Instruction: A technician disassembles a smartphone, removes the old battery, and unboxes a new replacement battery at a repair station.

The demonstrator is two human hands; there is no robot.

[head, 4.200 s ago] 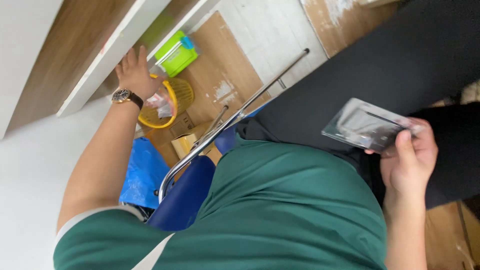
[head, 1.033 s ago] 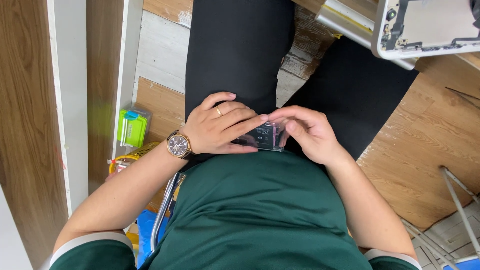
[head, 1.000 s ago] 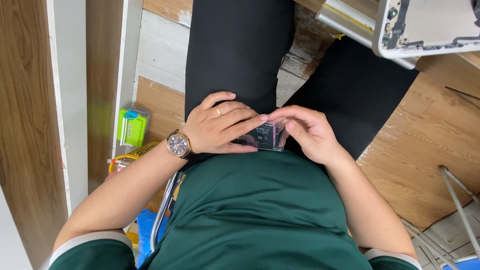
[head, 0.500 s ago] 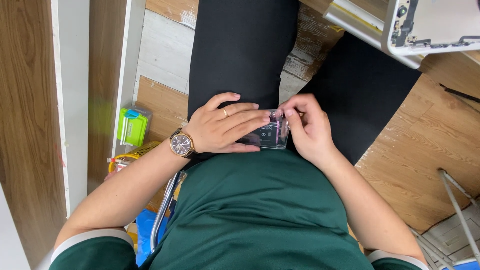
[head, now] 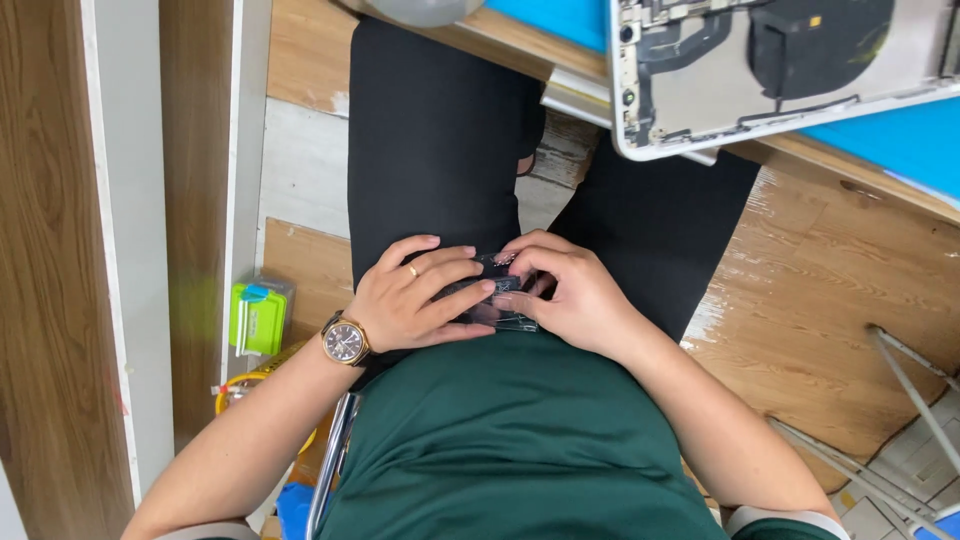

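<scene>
Both hands meet on the lap: left hand (head: 415, 300) and right hand (head: 565, 295) touching, with a small clear packet (head: 497, 300) between them. Opened device (head: 780, 65) sits on the worktop (head: 900, 135) ahead of the right hand. A box (head: 258, 317) on the floor left of the left hand.

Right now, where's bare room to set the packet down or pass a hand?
Free: wood floor right of the legs, bordered by the bench edge and chair legs. Crowded: the lap, where left hand and right hand hold the clear packet; green box and yellow ring clutter the left.
</scene>
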